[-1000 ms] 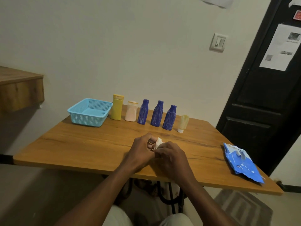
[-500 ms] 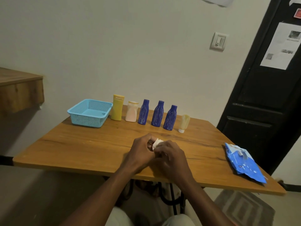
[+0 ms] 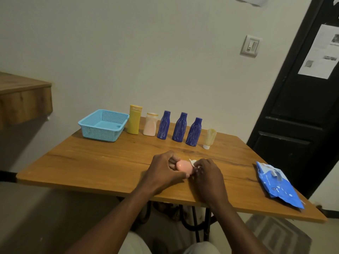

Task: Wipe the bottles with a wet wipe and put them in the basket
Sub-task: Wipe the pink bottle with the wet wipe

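Note:
My left hand (image 3: 163, 171) grips a small pink bottle (image 3: 184, 166) over the table's front middle. My right hand (image 3: 207, 176) presses a white wet wipe (image 3: 192, 162) against the bottle's right end; most of the wipe is hidden under the fingers. At the back stands a row: a yellow bottle (image 3: 134, 119), a pale pink bottle (image 3: 150, 124), three dark blue bottles (image 3: 163, 125) (image 3: 179, 127) (image 3: 193, 132) and a small cream tube (image 3: 210, 138) on its cap. The light blue basket (image 3: 88, 123) sits left of the row with nothing in it.
A blue wet-wipe pack (image 3: 278, 186) lies near the wooden table's (image 3: 102, 162) right front edge. A wooden shelf (image 3: 23, 99) juts out at the left. A black door (image 3: 300, 110) stands at the right, behind the table corner.
The pink bottle now shows between my hands; earlier only the white wipe was visible there. My hands have drawn slightly apart, staying over the same spot.

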Tool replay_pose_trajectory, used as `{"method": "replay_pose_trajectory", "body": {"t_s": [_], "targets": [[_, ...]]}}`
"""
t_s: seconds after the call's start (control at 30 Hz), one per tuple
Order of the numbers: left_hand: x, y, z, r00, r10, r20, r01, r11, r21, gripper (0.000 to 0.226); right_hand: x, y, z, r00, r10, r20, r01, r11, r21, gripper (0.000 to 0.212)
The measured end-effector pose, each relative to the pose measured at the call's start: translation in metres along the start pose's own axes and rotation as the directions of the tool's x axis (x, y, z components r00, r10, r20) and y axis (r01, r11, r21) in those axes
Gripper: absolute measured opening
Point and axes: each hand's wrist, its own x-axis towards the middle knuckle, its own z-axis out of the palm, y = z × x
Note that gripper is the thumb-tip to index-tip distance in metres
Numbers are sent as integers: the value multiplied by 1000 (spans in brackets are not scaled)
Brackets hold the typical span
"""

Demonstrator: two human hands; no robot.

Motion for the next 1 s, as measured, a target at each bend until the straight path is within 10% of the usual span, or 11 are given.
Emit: {"method": "replay_pose_trajectory", "body": {"t_s": [0.37, 1.0], "targets": [[-1, 1, -2, 999, 34, 42, -31, 998, -55, 31, -5, -15, 6, 964, -265, 21, 264, 963, 60, 29], [4, 0, -6, 1000, -14, -19, 9, 967, -255, 52, 3, 25, -8, 990, 28, 140, -78, 928, 365, 30]]}}
